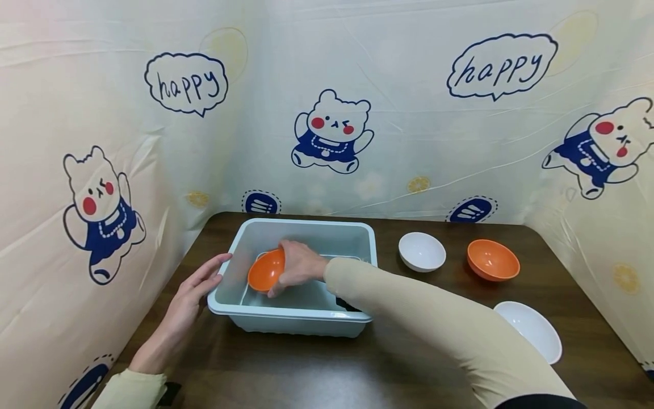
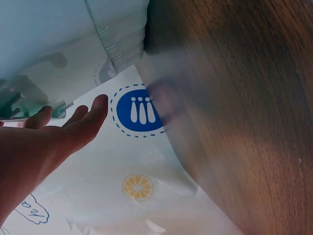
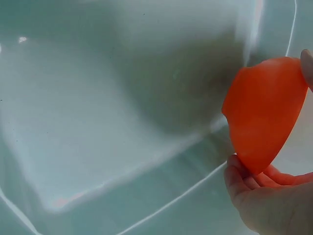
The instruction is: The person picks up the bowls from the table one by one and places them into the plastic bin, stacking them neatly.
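Note:
Inside the pale blue basin (image 1: 301, 326), my right hand (image 1: 298, 264) grips an orange bowl (image 1: 264, 274) by its rim. The bowl is tilted on its side, its hollow facing left in the head view. In the right wrist view the outside of the orange bowl (image 3: 264, 110) shows, thumb and fingers on opposite parts of its rim, over the basin floor (image 3: 88, 122). My left hand (image 1: 191, 292) rests at the basin's left edge with its fingers extended. Seen from the left wrist, the fingers (image 2: 88, 122) reach out beside the basin wall (image 2: 58, 29).
Right of the basin on the dark wooden table (image 1: 286, 375) stand a white bowl (image 1: 422, 253) and another orange bowl (image 1: 493, 261). A second white bowl (image 1: 533, 329) sits nearer, partly behind my right sleeve. Printed cloth (image 1: 409, 113) surrounds the table at the back and sides.

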The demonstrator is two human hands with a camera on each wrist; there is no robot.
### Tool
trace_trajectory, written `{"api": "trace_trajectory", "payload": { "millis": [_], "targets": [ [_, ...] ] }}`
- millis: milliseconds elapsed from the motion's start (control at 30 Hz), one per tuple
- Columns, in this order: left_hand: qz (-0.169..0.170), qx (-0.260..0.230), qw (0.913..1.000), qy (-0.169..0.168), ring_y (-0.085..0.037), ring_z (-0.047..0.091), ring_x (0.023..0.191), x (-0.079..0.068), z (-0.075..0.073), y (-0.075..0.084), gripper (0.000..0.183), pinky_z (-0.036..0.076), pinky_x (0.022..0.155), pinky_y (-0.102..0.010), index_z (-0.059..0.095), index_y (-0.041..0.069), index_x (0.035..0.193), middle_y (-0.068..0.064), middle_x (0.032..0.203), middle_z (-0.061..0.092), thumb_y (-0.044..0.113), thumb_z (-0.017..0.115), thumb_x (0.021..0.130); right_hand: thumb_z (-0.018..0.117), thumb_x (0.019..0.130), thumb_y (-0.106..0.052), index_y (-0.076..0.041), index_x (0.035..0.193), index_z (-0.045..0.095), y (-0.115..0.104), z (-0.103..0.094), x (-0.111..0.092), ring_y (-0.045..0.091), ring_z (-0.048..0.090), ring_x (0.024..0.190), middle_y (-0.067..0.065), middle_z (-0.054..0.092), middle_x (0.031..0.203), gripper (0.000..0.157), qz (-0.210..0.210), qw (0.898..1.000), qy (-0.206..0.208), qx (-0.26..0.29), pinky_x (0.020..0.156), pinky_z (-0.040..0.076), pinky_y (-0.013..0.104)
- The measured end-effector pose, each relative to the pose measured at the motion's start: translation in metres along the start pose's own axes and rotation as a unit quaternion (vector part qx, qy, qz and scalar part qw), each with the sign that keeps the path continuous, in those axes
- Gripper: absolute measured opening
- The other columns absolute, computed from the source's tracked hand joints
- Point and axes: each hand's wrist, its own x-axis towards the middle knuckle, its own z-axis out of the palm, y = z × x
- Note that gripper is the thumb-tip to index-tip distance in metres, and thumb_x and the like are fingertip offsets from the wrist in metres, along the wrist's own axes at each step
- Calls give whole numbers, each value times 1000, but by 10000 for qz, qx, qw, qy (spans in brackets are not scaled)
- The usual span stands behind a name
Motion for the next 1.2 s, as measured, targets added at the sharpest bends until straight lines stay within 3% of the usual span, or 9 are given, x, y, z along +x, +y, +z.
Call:
{"api": "trace_trajectory", "payload": {
  "millis": [133, 333, 700, 1000, 1200],
  "targets": [
    [-16, -30, 10000, 1, -36, 25, 146, 0, 0, 0, 56, 29, 111, -52, 30, 10, 165, -13, 172, 22, 35, 38, 115, 97, 71, -44, -9, 148, 46, 1, 2, 3, 18, 55, 104, 4, 58, 128, 100, 30, 10000, -22, -36, 91, 51, 33],
    [-56, -62, 10000, 1, -33, 27, 144, 0, -1, 0, 56, 32, 109, -47, 31, 11, 166, -13, 172, 22, 36, 38, 115, 97, 72, -43, -8, 145, 47, 1, 4, 4, 18, 55, 102, 3, 58, 121, 96, 81, 9999, -37, -50, 90, 51, 32],
    [-94, -60, 9999, 13, -34, 27, 144, 0, -1, 1, 56, 31, 110, -51, 31, 11, 166, -14, 172, 22, 36, 38, 115, 97, 71, -43, -9, 150, 42, 4, 7, 6, 19, 54, 107, 5, 57, 129, 102, 240, 9997, -8, 15, 94, 51, 34],
    [-100, -102, 9999, 32, -38, 24, 146, -1, 0, 1, 57, 23, 116, -63, 30, 10, 166, -14, 172, 20, 35, 38, 115, 99, 70, -43, -9, 150, 42, 6, 8, 7, 19, 54, 108, 5, 57, 129, 104, 217, 9997, 29, -51, 95, 51, 34],
    [-126, -68, 9999, 25, -37, 26, 145, -1, 0, 1, 57, 29, 113, -57, 30, 11, 166, -15, 172, 20, 35, 39, 115, 100, 69, -44, -10, 148, 42, 6, 10, 6, 18, 54, 107, 4, 57, 128, 103, 259, 9996, 13, -77, 95, 51, 34]
  ]
}}
